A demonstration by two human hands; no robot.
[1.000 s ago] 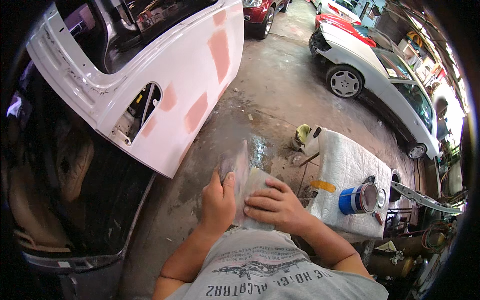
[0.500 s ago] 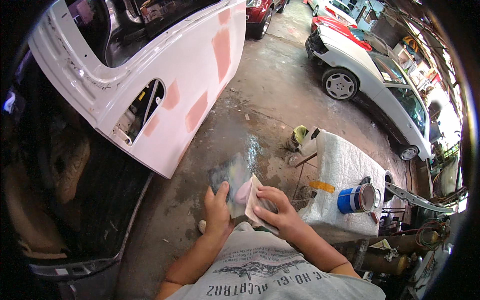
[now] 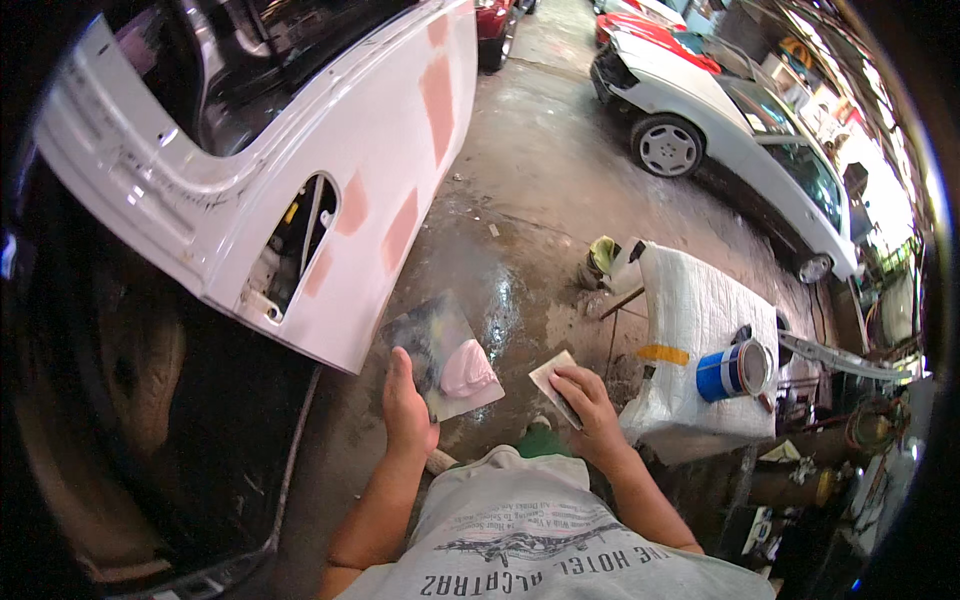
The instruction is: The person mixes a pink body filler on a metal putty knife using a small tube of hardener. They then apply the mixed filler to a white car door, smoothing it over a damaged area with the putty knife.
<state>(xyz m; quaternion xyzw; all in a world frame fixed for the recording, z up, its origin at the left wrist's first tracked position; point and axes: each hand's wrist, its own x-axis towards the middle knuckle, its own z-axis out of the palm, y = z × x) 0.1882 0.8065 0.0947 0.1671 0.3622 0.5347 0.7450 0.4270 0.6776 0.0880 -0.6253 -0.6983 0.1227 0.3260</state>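
In front of my waist, my left hand (image 3: 407, 408) supports a flat mixing board (image 3: 420, 328) by its near edge, thumb up along the side and the other fingers mostly hidden. A smooth mound of pink body filler (image 3: 467, 370) lies on the board's right part. My right hand (image 3: 592, 406) pinches a pale, flat spreader (image 3: 548, 372), held apart from the board to its right. Up and to the left stands a white car door (image 3: 365, 120) with several dull pink filler patches (image 3: 436, 105) and an oval cutout.
A table with a white quilted cover (image 3: 690, 290) stands to my right, bearing a blue-sided can (image 3: 732, 371) and a yellow-orange strip (image 3: 663, 354). Beyond it is a white car (image 3: 700, 100). A dark vehicle opening (image 3: 150, 400) lies at left; the concrete floor (image 3: 540, 170) looks wet in places.
My right hand has drawn the spreader away from the board, to the right. The filler now sits as a mound in full view. The view has shifted slightly.
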